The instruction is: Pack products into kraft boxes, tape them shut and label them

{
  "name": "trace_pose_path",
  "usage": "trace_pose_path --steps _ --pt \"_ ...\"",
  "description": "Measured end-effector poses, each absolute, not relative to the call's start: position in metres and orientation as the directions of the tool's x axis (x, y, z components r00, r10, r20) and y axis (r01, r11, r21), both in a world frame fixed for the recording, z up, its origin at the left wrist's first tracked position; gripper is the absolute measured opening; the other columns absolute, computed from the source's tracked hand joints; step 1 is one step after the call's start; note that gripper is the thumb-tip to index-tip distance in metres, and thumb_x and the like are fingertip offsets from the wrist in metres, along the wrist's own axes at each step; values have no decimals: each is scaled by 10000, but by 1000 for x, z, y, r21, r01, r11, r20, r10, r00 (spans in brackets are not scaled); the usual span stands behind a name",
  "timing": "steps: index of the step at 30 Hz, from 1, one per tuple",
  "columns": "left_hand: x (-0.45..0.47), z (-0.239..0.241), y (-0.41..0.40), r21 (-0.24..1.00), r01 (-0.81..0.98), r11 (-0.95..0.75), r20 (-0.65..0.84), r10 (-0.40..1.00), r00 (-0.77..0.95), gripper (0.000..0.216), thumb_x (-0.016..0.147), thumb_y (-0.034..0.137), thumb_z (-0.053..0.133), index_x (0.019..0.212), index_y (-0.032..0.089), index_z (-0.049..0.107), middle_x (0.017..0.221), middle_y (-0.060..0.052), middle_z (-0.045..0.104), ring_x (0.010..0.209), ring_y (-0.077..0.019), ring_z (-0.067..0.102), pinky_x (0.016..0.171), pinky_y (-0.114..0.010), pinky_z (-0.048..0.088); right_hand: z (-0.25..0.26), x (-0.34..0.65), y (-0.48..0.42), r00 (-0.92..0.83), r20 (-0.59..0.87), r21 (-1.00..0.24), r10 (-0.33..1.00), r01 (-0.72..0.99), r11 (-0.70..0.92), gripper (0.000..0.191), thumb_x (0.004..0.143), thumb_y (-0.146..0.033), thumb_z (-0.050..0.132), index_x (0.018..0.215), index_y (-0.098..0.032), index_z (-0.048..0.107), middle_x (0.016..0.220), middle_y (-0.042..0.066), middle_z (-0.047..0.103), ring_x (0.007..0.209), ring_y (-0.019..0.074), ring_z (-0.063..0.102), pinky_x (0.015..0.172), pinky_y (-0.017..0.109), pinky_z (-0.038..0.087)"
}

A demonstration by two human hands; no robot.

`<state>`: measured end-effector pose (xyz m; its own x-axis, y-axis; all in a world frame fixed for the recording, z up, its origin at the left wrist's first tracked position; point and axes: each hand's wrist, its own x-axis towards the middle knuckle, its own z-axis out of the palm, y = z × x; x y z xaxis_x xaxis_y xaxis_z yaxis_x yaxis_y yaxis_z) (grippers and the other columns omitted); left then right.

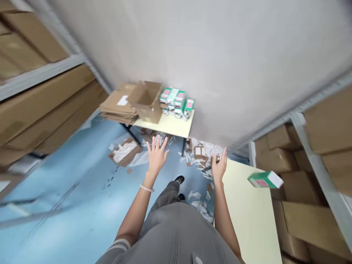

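Observation:
My left hand (157, 158) is stretched forward with its fingers spread, holding nothing; a pale band circles the wrist. It is in the air, below the far table (167, 126) in the picture. My right hand (219, 167) is raised beside the left edge of the near table (249, 212), thumb and fingers apart. A small dark shape shows between them, seemingly floor clutter behind. On the near table a green and white carton (264, 179) lies on its side, apart from my right hand. Several similar green cartons (178, 101) are stacked on the far table.
Beside the stacked cartons are an open cardboard box (148, 104) and flattened cardboard (121, 104). A box of white paper (125, 152) and scattered scraps (202, 205) lie on the blue floor (82, 205). Shelves with brown boxes (41, 113) flank both sides; a grey wall (220, 66) stands behind.

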<state>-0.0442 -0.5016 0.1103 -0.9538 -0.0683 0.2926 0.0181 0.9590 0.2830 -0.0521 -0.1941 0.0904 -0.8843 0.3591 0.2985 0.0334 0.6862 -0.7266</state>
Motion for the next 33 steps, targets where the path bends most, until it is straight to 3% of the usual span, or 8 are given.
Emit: trace_pose_path --steps 5,12,21,28,33 --pt "15 110 -597 297 -330 896 287 -413 -864 645 951 414 500 1552 273 318 1659 -105 170 1533 -389 56 1181 -704 49 97 -83 -286 -949 295 -706 114 -136 695 805 939 -540 430 1585 -123 195 1556 205 382 1441 322 360 1166 502 295" --pt "47 99 -704 346 -590 729 253 -678 -690 632 970 425 450 1562 270 288 1648 -126 208 1523 -409 108 1130 -768 80 91 -114 -427 -938 326 -676 -121 -321 663 779 950 -531 416 1580 -122 208 1529 212 415 1415 328 395 1147 515 324" --pt "36 102 -872 358 -630 689 294 -724 -624 604 984 396 424 1556 244 306 1630 -146 258 1519 -370 177 1158 -706 163 90 -143 -647 -858 401 -639 -322 -514 572 663 968 -465 412 1540 -145 309 1478 198 480 1381 320 435 1126 539 358" --pt "-10 96 -966 365 -552 750 293 -655 -696 566 1004 326 378 1552 203 311 1607 -150 315 1507 -331 246 1182 -614 255 85 -189 -749 -788 428 -541 -442 -615 573 513 961 -342 427 1440 -166 473 1450 155 520 1389 291 417 1148 520 344" --pt "-53 78 -1012 374 -490 787 310 -604 -734 558 1007 294 356 1547 163 308 1576 -163 374 1477 -296 329 1186 -550 307 62 -255 -817 -761 373 -458 -531 -649 607 526 922 -260 449 1439 -165 473 1465 147 504 1383 279 415 1155 494 335"
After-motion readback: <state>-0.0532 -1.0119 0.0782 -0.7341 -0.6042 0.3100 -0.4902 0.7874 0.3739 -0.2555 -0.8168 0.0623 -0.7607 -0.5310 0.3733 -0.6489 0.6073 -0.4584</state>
